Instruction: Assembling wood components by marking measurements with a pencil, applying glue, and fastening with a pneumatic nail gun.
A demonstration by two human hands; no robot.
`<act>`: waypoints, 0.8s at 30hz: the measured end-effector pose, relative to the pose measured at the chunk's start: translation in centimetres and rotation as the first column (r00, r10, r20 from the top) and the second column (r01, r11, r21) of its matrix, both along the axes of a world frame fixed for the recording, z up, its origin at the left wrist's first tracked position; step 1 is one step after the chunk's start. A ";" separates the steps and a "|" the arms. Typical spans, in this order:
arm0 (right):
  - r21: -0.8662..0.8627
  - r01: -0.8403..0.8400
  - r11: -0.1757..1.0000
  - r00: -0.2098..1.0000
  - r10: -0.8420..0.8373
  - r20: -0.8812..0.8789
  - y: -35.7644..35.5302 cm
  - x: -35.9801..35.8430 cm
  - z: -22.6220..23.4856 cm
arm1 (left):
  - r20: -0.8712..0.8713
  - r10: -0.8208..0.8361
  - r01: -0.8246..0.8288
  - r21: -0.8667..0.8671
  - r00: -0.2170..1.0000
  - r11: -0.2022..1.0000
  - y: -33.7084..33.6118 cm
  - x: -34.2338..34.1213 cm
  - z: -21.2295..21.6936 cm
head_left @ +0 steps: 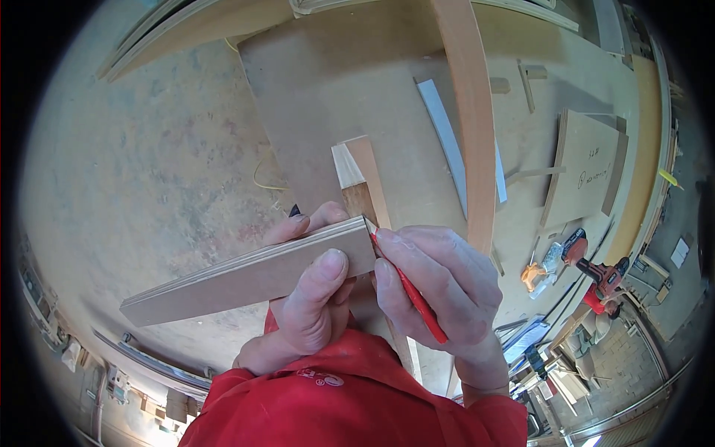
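Observation:
My left hand is closed around a plywood strip, its thumb on the broad face and its fingers behind the far edge. The strip slants across in front of me, with its layered edge facing up. In my right hand is a red pencil, pinched between thumb and fingers. The pencil's tip meets the strip's right end near the upper corner. A small black pointed thing shows beside a left fingertip; I cannot make out what it is. Just beyond the hands lies a narrow wooden piece with a pale end.
A long wooden board runs away from me on the right. Pale blue strips lie near it on the large sheet. Farther right are stacked panels, an orange-handled tool and a red cordless drill.

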State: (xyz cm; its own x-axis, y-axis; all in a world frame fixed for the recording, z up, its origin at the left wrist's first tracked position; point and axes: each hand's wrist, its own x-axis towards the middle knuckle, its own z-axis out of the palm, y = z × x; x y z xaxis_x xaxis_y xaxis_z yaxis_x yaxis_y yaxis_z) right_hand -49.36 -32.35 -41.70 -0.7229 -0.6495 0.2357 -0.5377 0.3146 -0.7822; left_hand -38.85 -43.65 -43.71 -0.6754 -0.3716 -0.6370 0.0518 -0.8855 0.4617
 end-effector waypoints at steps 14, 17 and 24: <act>0.020 -0.023 1.000 0.999 0.023 -0.022 1.1 0.2 -0.1 | -0.016 -0.006 0.006 -0.033 1.000 0.999 1.2 0.7 -0.2; -0.007 -0.021 1.000 0.999 0.021 0.039 1.3 -0.5 0.0 | 0.053 0.013 -0.013 -0.016 0.998 1.000 1.1 0.1 0.1; 0.002 0.036 0.999 0.995 -0.036 0.096 0.8 -1.1 1.4 | 0.185 0.045 -0.036 -0.054 0.982 0.998 0.0 -1.7 0.7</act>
